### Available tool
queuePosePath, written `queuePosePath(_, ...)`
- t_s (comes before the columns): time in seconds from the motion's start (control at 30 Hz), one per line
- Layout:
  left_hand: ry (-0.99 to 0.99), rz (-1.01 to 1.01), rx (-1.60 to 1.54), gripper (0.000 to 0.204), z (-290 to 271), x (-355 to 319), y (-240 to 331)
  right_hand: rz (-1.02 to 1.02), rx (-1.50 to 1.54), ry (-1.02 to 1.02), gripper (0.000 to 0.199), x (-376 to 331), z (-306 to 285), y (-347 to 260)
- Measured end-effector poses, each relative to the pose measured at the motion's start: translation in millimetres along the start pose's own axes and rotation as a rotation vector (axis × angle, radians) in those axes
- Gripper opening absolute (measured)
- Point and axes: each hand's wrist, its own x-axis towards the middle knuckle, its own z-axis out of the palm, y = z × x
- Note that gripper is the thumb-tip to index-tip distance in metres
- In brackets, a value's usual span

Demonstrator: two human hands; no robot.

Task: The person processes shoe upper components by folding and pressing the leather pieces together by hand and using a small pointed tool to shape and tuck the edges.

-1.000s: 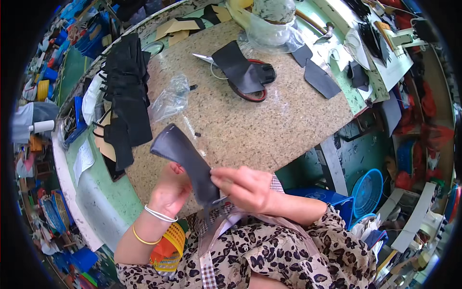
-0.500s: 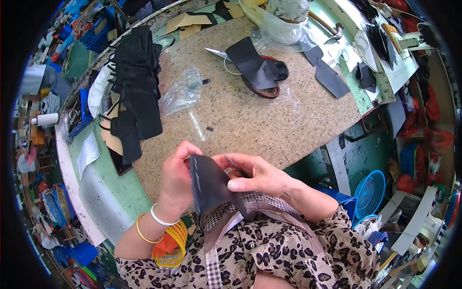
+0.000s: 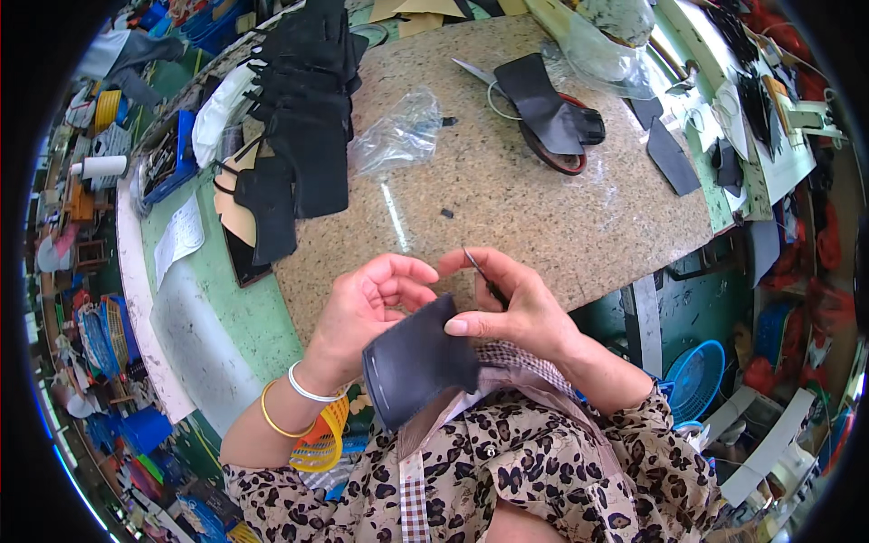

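Hands: both hold one dark leather piece (image 3: 418, 362) close to the body, at the near edge of the worktop (image 3: 543, 208).
Left hand (image 3: 367, 312): fingers curled loosely, palm half open, behind the piece's upper left edge; contact hidden by the piece.
Right hand (image 3: 507, 308): thumb pressed on the piece's upper right corner; index and thumb area pinch a thin dark tool (image 3: 484, 279), tip hard to make out.
Hidden: lower part of the piece overlaps the checked strap and sleeve; its far face not visible.
Beyond hands: clear plastic bag (image 3: 398, 136), contents not discernible.
Far left of hands: stack of black cut pieces (image 3: 303, 118) hanging over the worktop edge.
Far right: shoe last with black upper (image 3: 552, 113), scissors partly under it.
Lower right: blue basket (image 3: 697, 380), inside unclear.
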Motion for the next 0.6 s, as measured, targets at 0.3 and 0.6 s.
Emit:
queuePosePath(0.3, -0.065, 0.252, 0.250, 0.026, -5, -4, -5, 0.078, 0.473, 0.205, 0.009, 5, -9, 9)
queuePosePath(0.6, -0.135, 0.316, 0.197, 0.042, -13, 5, -41, 0.218, 0.456, 0.144, 0.012, 4, 10, -1)
